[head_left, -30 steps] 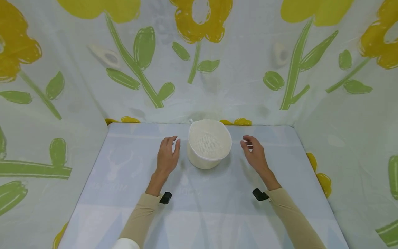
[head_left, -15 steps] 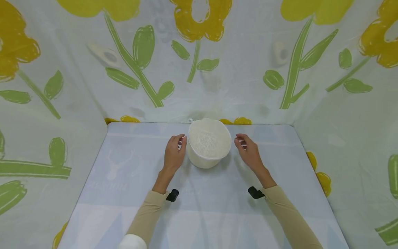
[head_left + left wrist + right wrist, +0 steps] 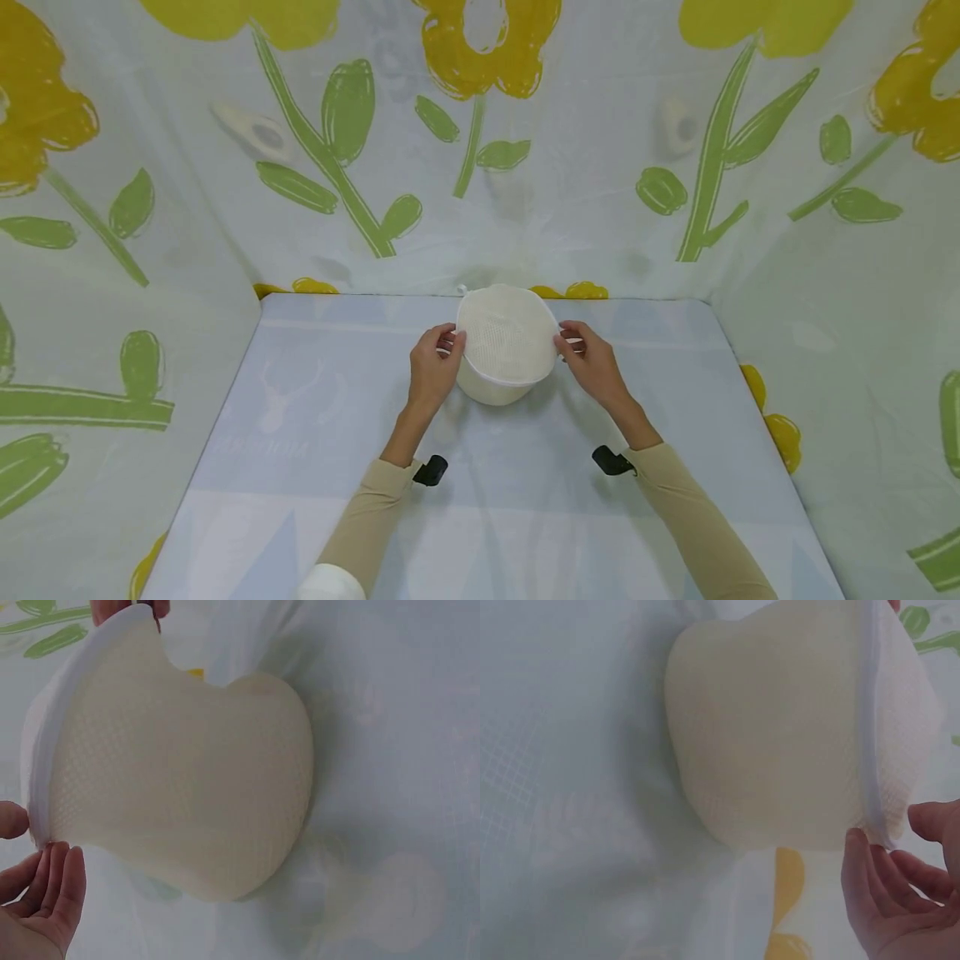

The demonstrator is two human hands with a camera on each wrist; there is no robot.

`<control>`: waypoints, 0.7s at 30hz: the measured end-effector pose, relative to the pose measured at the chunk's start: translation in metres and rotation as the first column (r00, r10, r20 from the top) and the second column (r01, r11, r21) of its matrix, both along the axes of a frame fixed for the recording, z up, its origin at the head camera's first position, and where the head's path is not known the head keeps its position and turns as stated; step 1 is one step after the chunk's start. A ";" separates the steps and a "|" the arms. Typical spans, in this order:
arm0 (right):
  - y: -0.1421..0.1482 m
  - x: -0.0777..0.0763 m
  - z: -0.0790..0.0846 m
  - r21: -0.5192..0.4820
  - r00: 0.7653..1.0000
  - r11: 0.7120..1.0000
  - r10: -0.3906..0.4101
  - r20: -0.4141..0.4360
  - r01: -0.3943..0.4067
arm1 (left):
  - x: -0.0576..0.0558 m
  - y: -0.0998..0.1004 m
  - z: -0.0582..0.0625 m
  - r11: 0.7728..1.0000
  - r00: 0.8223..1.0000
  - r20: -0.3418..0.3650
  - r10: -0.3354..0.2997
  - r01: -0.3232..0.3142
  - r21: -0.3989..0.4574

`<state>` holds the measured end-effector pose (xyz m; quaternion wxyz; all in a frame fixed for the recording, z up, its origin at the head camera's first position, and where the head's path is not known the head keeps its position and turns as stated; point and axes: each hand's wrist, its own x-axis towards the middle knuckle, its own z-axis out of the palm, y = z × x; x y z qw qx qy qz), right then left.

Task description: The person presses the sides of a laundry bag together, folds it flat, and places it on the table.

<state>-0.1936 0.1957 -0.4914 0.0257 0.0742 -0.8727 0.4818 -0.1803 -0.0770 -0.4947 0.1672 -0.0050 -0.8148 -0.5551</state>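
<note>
An off-white mesh laundry bag (image 3: 507,333), round with white edging, stands upright on the table, its meshed top facing up. My left hand (image 3: 435,367) pinches the left side of its rim, thumb above and fingers below. On the opposite side, the right hand (image 3: 592,362) has the rim between thumb and fingertips. From the left wrist view, the bag's soft wall (image 3: 195,772) sags inward near the far hand. The right wrist view shows the white edging (image 3: 870,712) running down to the right fingers (image 3: 859,877). What the bag contains cannot be seen.
The pale blue table (image 3: 510,533) ends just behind the bag. A white curtain (image 3: 585,167) with yellow flowers and green leaves surrounds it at the back and both sides. Black wrist cameras (image 3: 431,471) sit at both sleeve cuffs.
Both hands have moved inward from either side of the bag and now pinch its rim; the left travelled farther to the right. The bag has stayed about where it was.
</note>
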 end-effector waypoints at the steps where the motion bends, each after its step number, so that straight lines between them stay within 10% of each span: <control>1: 0.000 0.000 0.000 -0.017 1.000 1.000 0.002 0.012 -0.002 | 0.000 0.000 0.001 1.000 1.000 0.019 0.001 -0.001 0.022; 21: -0.003 0.004 0.020 -0.195 0.973 0.981 0.025 0.231 0.021 | 0.009 -0.005 0.014 0.964 0.981 0.177 -0.085 0.036 0.264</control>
